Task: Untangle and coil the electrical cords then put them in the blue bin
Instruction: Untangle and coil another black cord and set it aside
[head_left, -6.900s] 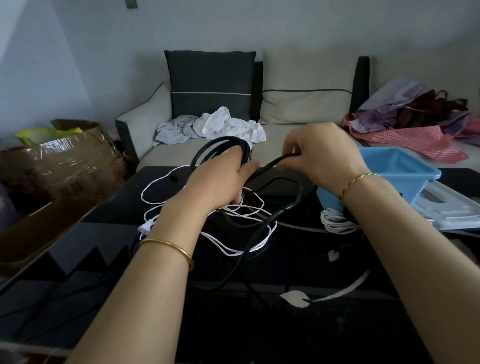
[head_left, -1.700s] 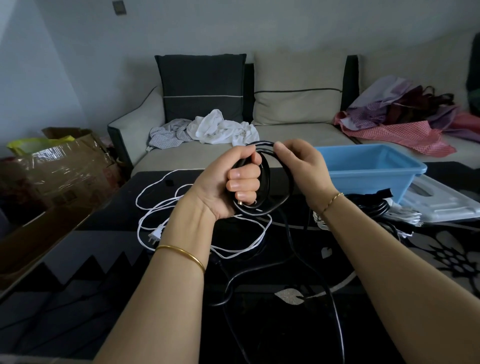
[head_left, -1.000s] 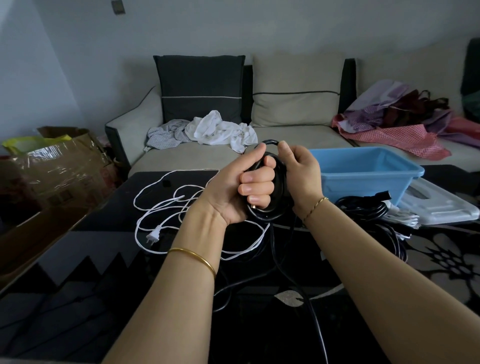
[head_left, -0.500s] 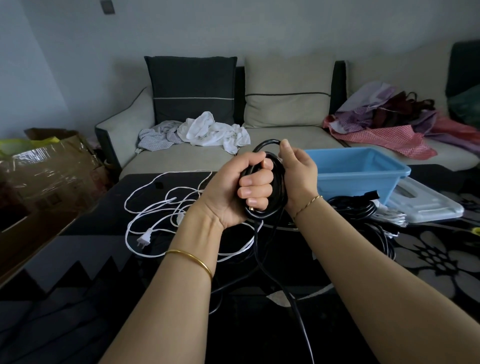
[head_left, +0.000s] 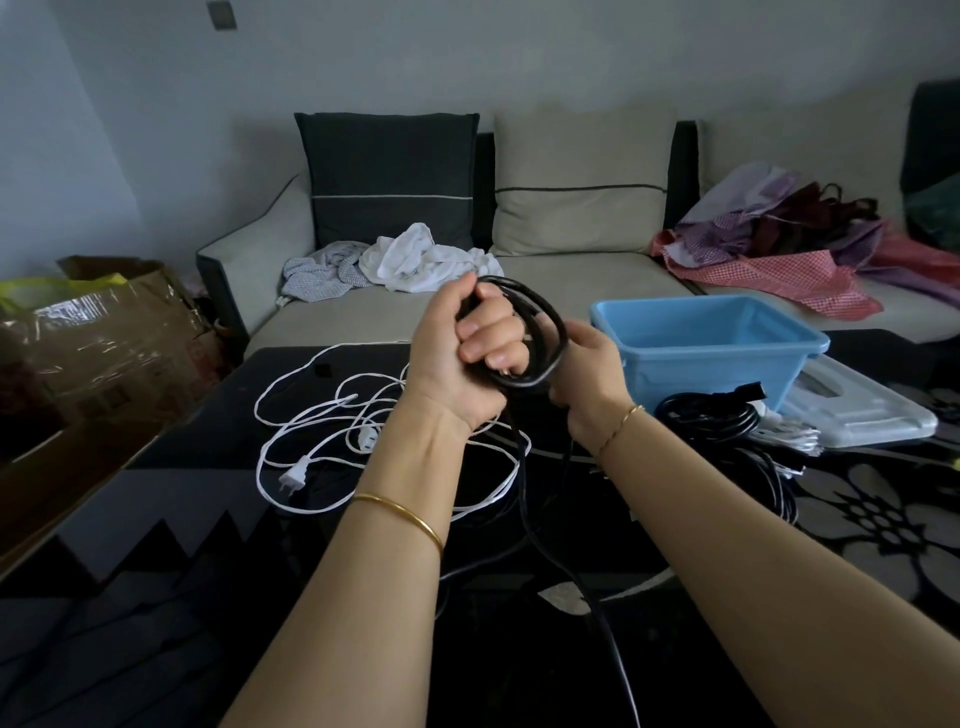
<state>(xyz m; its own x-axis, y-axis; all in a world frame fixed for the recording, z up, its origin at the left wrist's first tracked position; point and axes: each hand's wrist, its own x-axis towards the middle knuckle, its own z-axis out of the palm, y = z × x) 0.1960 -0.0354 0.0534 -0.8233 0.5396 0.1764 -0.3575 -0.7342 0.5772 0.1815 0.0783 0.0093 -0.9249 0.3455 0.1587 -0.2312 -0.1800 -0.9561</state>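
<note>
The left hand (head_left: 462, 358) is fisted tightly round a small coil of black power cord (head_left: 543, 317), held above the dark table (head_left: 182, 493) just left of the blue bin (head_left: 711, 358). The right hand (head_left: 589, 384) curls round the coil's right side, where the loose tail (head_left: 566, 566) drops toward the near edge. Each new loop should match the others in size and be fed on without twist. The tail should be lifted clear of the white cord (head_left: 322, 421) tangled beneath.

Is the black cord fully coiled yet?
Partly coiled: black cord loops sit in the left hand, but a long tail hangs loose below it.
</note>
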